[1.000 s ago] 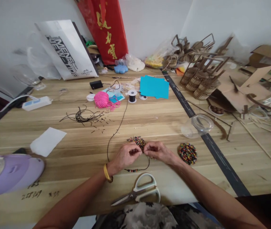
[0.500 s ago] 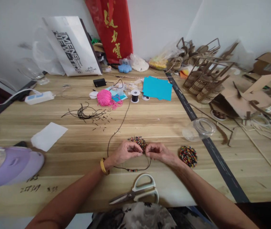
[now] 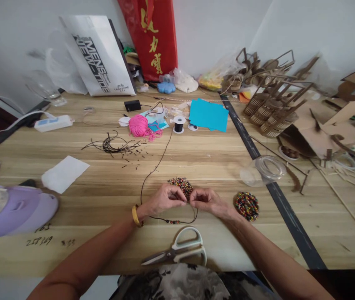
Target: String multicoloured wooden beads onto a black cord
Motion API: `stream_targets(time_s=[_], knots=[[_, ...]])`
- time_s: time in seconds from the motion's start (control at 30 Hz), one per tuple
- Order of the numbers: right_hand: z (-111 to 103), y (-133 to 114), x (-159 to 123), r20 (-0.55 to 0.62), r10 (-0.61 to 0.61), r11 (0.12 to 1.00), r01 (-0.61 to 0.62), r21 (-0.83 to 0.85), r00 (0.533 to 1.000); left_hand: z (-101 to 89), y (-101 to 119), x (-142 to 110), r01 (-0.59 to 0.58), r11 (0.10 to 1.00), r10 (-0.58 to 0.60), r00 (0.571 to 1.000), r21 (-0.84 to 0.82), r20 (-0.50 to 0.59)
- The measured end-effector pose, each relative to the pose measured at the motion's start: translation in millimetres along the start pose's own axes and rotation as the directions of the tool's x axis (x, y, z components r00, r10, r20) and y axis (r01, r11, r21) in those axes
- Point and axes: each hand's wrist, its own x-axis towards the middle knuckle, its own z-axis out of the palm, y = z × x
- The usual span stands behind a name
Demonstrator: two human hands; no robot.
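Note:
My left hand (image 3: pixel 166 197) is closed in a pinch just in front of a loose pile of small multicoloured beads (image 3: pixel 181 186). What its fingertips hold is too small to make out. Facing it, my right hand (image 3: pixel 207 198) pinches the thin black cord (image 3: pixel 157 166), and the fingertips of both hands nearly meet. The cord runs from a spool (image 3: pixel 178 124), passes under my left wrist and loops up to my right fingers. Several threaded beads (image 3: pixel 173 221) sit on its lowest stretch. Scissors (image 3: pixel 179 249) with pale handles lie open below the hands.
Right of my right hand lies a coiled heap of beads (image 3: pixel 246 206). Cut black cords (image 3: pixel 111 143) and a pink yarn ball (image 3: pixel 138 125) lie farther back, near blue sheets (image 3: pixel 208 114). A purple device (image 3: pixel 21 210) stands at left; woven baskets (image 3: pixel 268 110) crowd the right.
The camera view has shifted slightly. Both hands keep almost the same pinching pose, with their fingertips close together, and the cord loop stays much as it was.

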Motion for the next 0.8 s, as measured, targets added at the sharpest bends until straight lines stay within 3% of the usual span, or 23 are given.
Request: stream_targets(time_s=[0.8], knots=[[3.2,-4.9,0.6,-0.002,-0.013,1.000,0.013,-0.017,1.000,0.9,-1.4,0.8,-0.017,1.000,0.017,1.000,0.009,0.001]])
